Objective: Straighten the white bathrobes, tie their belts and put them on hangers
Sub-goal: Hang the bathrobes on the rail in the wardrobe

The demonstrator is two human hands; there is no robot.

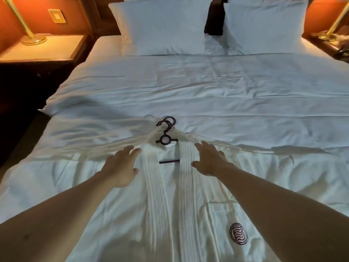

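Observation:
A white bathrobe (188,205) lies flat on the bed, collar away from me, with a round dark logo (238,233) on its chest. Black hangers (166,129) sit inside the collar, their hooks pointing toward the pillows; a crossbar shows between the ribbed lapels. My left hand (120,165) rests open on the robe just left of the left lapel. On the other shoulder, right of the right lapel, my right hand (209,159) lies open with fingers spread. No belt is visible.
The white duvet (207,91) covers the bed, with two pillows (164,27) at the head. A nightstand with a brass lamp (32,36) stands at the left, another lamp base (326,35) at the right. The bed's left edge drops to dark floor.

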